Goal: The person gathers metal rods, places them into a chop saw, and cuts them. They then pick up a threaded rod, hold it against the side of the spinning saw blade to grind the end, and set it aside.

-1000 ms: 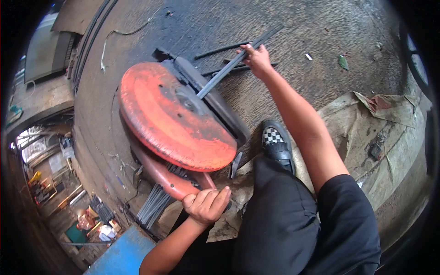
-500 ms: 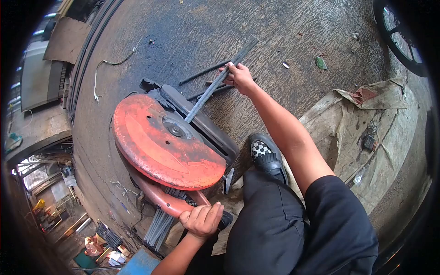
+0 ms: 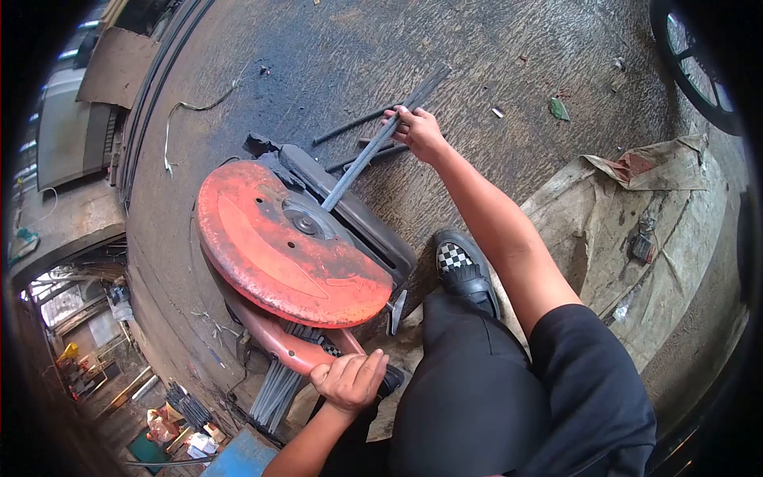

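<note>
A cut-off saw with a worn red round guard (image 3: pixel 262 246) stands on the floor left of my legs. My left hand (image 3: pixel 348 383) is wrapped round the end of its red handle (image 3: pixel 286 347). Farther out, my right hand (image 3: pixel 416 133) is closed around a few long grey metal rods (image 3: pixel 354 175). Their near ends reach in beside the guard over the dark saw base (image 3: pixel 362 230), and part of them is hidden there. Just under my right hand, dark rods (image 3: pixel 350 126) lie on the floor.
Below the saw handle lies a bundle of grey rods (image 3: pixel 274 395). A dirty cloth sheet (image 3: pixel 636 230) is spread at right, near a black spoked wheel (image 3: pixel 695 67). Cables (image 3: pixel 151 87) run along the left wall. My checkered shoe (image 3: pixel 461 266) is beside the saw.
</note>
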The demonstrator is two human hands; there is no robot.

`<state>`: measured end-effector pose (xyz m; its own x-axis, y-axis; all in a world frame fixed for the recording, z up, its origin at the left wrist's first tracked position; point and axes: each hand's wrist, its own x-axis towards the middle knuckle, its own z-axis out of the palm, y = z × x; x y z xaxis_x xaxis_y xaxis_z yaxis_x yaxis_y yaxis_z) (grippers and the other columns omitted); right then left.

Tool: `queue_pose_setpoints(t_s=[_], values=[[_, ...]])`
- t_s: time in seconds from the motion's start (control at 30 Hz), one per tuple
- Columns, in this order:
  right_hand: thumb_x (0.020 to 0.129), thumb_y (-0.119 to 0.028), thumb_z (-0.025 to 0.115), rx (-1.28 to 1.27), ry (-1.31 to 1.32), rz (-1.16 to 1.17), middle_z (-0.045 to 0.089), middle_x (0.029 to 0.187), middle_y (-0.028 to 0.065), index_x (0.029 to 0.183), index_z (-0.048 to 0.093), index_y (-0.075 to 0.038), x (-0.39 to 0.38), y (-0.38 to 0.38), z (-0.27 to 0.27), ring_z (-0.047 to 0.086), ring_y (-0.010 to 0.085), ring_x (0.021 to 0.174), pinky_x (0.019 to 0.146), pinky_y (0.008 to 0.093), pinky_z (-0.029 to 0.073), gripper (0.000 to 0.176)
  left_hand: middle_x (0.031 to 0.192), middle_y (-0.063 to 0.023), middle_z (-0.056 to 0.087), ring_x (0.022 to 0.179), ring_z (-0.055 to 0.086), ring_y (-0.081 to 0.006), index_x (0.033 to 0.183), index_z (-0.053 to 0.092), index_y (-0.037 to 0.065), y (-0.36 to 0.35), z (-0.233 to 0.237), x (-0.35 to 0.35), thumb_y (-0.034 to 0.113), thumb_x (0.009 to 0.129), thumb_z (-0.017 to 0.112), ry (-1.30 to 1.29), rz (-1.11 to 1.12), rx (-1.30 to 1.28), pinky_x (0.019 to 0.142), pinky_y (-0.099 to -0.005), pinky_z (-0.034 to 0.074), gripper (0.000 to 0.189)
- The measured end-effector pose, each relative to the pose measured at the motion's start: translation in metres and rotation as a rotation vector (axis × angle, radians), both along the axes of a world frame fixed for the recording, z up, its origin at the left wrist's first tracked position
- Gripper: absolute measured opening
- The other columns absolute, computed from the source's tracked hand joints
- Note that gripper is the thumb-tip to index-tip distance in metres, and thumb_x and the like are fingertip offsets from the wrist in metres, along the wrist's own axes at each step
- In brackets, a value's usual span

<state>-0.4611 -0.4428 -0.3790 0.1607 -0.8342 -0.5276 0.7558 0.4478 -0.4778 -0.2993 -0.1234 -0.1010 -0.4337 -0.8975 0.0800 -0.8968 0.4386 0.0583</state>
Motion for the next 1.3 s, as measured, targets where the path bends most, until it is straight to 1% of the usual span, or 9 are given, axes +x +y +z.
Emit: queue_pose_setpoints(t_s=[0.1, 0.23, 0.3, 0.43, 0.73, 0.93, 1.0, 1.2, 1.3], values=[[0.098, -0.014, 0.048, -0.002, -0.007, 0.032, 0.058, 0.116, 0.0187, 0.112, 0.046, 0.002, -0.004, -0.002, -0.001, 0.062, 0.0289, 0.101, 0.086, 0.0451, 0.054, 0.022, 0.067, 0.0072, 0.062, 0.064, 0.060, -0.0092, 0.082, 0.070, 0.017, -0.001, 0.000, 0.000, 0.024, 0.074, 0.074, 0.015, 0.001, -0.002, 0.064, -0.0299, 0.029, 0.011], [0.097, -0.012, 0.047, 0.014, -0.041, 0.039, 0.058, 0.115, 0.0175, 0.112, 0.044, 0.000, -0.004, -0.005, 0.002, 0.063, 0.0287, 0.100, 0.086, 0.0457, 0.054, 0.020, 0.067, 0.0074, 0.063, 0.065, 0.060, -0.0091, 0.082, 0.070, 0.017, -0.001, 0.001, 0.000, 0.024, 0.075, 0.074, 0.003, 0.007, 0.010, 0.064, -0.0299, 0.028, 0.011], [0.097, -0.010, 0.045, -0.006, 0.080, 0.066, 0.058, 0.112, 0.0164, 0.112, 0.041, -0.003, -0.004, -0.005, 0.005, 0.063, 0.0280, 0.099, 0.086, 0.0458, 0.054, 0.017, 0.067, 0.0075, 0.063, 0.065, 0.060, -0.0091, 0.082, 0.070, 0.017, -0.001, 0.001, 0.000, 0.024, 0.075, 0.074, 0.008, 0.004, 0.008, 0.064, -0.0299, 0.028, 0.011], [0.097, -0.009, 0.043, -0.011, 0.098, 0.089, 0.059, 0.111, 0.0154, 0.111, 0.040, -0.005, -0.006, -0.008, 0.009, 0.063, 0.0265, 0.097, 0.085, 0.0445, 0.055, 0.014, 0.067, 0.0077, 0.063, 0.065, 0.060, -0.0090, 0.082, 0.070, 0.017, -0.001, 0.001, 0.000, 0.025, 0.075, 0.074, 0.004, 0.004, 0.011, 0.064, -0.0300, 0.028, 0.011], [0.099, -0.014, 0.044, -0.034, 0.085, 0.112, 0.060, 0.111, 0.0146, 0.110, 0.042, -0.004, -0.005, -0.006, 0.002, 0.063, 0.0240, 0.096, 0.085, 0.0420, 0.055, 0.015, 0.068, 0.0073, 0.063, 0.065, 0.060, -0.0094, 0.082, 0.070, 0.017, 0.000, 0.000, 0.000, 0.025, 0.074, 0.074, 0.003, 0.006, -0.004, 0.064, -0.0299, 0.029, 0.012], [0.098, -0.011, 0.046, -0.021, 0.035, 0.088, 0.060, 0.111, 0.0164, 0.111, 0.044, 0.000, -0.009, -0.006, 0.005, 0.063, 0.0254, 0.097, 0.086, 0.0421, 0.056, 0.017, 0.069, 0.0074, 0.063, 0.066, 0.060, -0.0095, 0.082, 0.070, 0.017, -0.001, 0.000, 0.000, 0.025, 0.074, 0.074, 0.006, 0.012, 0.000, 0.065, -0.0306, 0.029, 0.012], [0.098, -0.010, 0.047, -0.044, 0.041, 0.120, 0.060, 0.111, 0.0169, 0.112, 0.044, 0.002, -0.011, -0.007, 0.003, 0.064, 0.0260, 0.097, 0.086, 0.0417, 0.056, 0.019, 0.069, 0.0072, 0.063, 0.067, 0.060, -0.0095, 0.082, 0.070, 0.017, 0.000, 0.000, 0.000, 0.025, 0.074, 0.075, -0.004, 0.011, 0.002, 0.066, -0.0307, 0.029, 0.012], [0.097, -0.009, 0.048, -0.070, 0.047, 0.130, 0.062, 0.110, 0.0184, 0.111, 0.043, 0.004, -0.012, -0.008, -0.007, 0.065, 0.0269, 0.097, 0.084, 0.0407, 0.057, 0.020, 0.070, 0.0072, 0.064, 0.066, 0.061, -0.0093, 0.081, 0.070, 0.017, 0.000, 0.000, 0.000, 0.025, 0.074, 0.075, -0.009, 0.005, -0.003, 0.066, -0.0304, 0.028, 0.012], [0.096, -0.008, 0.049, -0.072, 0.049, 0.146, 0.061, 0.111, 0.0193, 0.111, 0.043, 0.004, -0.014, -0.008, -0.004, 0.064, 0.0271, 0.099, 0.084, 0.0407, 0.057, 0.021, 0.069, 0.0074, 0.063, 0.066, 0.060, -0.0092, 0.081, 0.070, 0.017, 0.000, -0.001, 0.000, 0.025, 0.074, 0.074, -0.001, 0.010, -0.005, 0.066, -0.0302, 0.028, 0.012]])
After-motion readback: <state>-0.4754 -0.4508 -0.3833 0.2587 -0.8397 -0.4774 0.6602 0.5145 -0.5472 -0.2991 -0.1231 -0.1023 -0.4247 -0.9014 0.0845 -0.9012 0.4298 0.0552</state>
